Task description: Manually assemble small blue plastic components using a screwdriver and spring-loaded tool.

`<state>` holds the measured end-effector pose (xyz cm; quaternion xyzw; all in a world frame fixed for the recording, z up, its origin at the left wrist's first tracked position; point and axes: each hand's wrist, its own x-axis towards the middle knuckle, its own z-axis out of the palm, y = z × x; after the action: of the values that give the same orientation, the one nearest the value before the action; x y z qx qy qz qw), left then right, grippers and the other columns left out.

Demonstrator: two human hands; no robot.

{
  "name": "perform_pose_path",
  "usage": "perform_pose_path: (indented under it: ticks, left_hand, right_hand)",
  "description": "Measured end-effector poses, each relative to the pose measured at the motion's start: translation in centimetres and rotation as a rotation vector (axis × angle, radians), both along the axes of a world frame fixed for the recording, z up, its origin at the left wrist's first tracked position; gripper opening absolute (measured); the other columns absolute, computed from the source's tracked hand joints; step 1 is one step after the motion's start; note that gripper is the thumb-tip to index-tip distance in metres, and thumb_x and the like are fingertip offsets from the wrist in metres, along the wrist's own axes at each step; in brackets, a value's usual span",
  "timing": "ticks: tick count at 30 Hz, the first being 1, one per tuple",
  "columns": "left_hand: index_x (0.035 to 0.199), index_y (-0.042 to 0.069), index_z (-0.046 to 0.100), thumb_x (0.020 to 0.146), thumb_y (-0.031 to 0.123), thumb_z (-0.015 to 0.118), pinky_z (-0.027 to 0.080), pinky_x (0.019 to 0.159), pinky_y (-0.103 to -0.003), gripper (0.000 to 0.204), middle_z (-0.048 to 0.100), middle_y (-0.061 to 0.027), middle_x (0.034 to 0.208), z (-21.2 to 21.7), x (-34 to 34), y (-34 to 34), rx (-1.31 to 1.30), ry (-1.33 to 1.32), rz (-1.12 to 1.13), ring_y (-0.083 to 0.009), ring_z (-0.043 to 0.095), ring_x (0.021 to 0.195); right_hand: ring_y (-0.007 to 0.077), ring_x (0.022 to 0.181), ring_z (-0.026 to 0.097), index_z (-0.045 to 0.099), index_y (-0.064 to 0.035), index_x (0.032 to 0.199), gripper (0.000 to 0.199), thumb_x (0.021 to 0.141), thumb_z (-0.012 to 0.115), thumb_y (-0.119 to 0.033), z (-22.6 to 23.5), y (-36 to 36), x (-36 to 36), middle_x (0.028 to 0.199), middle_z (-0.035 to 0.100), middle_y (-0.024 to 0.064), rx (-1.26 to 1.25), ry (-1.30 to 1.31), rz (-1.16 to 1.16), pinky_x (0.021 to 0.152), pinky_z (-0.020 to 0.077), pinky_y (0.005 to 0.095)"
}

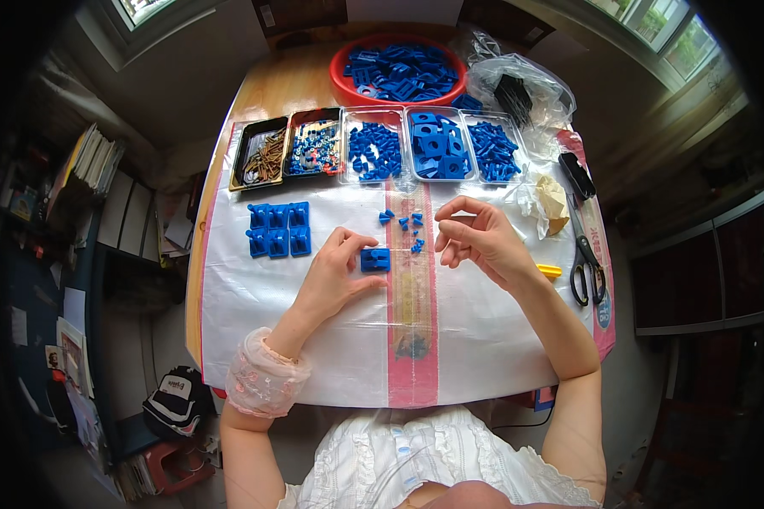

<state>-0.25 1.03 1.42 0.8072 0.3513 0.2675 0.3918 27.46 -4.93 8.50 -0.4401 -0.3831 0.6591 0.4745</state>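
A small blue plastic part with a square base [375,260] rests on the white sheet in front of me. My left hand [338,270] curves around its left side, thumb and forefinger spread apart; the forefinger's tip is close to the part's far edge. Just right of several loose small blue pegs [412,222], my right hand [477,240] hovers with thumb and forefinger brought together and the other fingers curled. Anything between those fingertips is too small to make out. To the left, several similar blue parts [278,229] stand in two rows.
Along the back are trays of brass-coloured screws [265,157], small mixed hardware [316,151], blue pegs [375,153] and larger blue pieces [440,146]. Behind them sits a red basin [338,81] of blue parts. Black-handled scissors [582,276] and a yellow item [549,271] lie right.
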Motion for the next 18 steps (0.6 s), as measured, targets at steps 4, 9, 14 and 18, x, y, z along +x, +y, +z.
perform_pose_path:
  ticks: [4, 9, 14, 18]
  left_hand:
    - [0.121, 0.005, 0.071, 0.072, 0.023, 0.095, 0.049, 0.072, -0.030, 0.057, 0.056, -0.0038, 0.102, -0.1, 0.0, 0.1, 0.015, -0.004, -0.002, -0.0142, 0.052, 0.076]
    - [0.119, 0.006, 0.072, 0.073, 0.023, 0.095, 0.049, 0.072, -0.030, 0.054, 0.056, -0.0034, 0.101, 0.0, 0.0, 0.0, -0.001, -0.026, 0.008, -0.0136, 0.051, 0.076]
    - [0.117, 0.006, 0.073, 0.072, 0.016, 0.094, 0.049, 0.072, -0.029, 0.050, 0.057, -0.0031, 0.100, 0.1, 0.0, 0.1, -0.010, -0.046, -0.001, -0.0134, 0.052, 0.076]
    - [0.115, 0.006, 0.074, 0.072, 0.011, 0.092, 0.050, 0.073, -0.030, 0.047, 0.058, -0.0033, 0.100, 0.1, 0.1, 0.1, -0.012, -0.034, -0.005, -0.0138, 0.053, 0.077]
  right_hand:
    - [0.0153, 0.079, 0.076, 0.067, -0.0018, 0.110, 0.018, 0.094, 0.075, -0.003, 1.6, -0.9, -1.0, 0.095, 0.076, 0.0084, 0.163, -0.386, -0.044, 0.069, 0.0605, 0.0252]
    - [0.0145, 0.091, 0.074, 0.070, -0.0022, 0.106, 0.018, 0.089, 0.074, 0.003, 1.3, -1.4, -2.1, 0.095, 0.075, 0.0057, 0.536, -0.689, -0.114, 0.078, 0.0585, 0.0274]
    - [0.0162, 0.095, 0.071, 0.072, -0.0003, 0.098, 0.013, 0.087, 0.074, 0.006, 2.3, -1.9, -2.3, 0.097, 0.074, 0.0068, 0.477, -0.781, 0.028, 0.086, 0.0553, 0.0306]
    - [0.0159, 0.087, 0.071, 0.073, -0.0023, 0.100, 0.013, 0.088, 0.076, 0.003, 0.6, -1.6, -2.9, 0.094, 0.074, 0.0072, 0.607, -0.800, -0.018, 0.080, 0.0544, 0.0295]
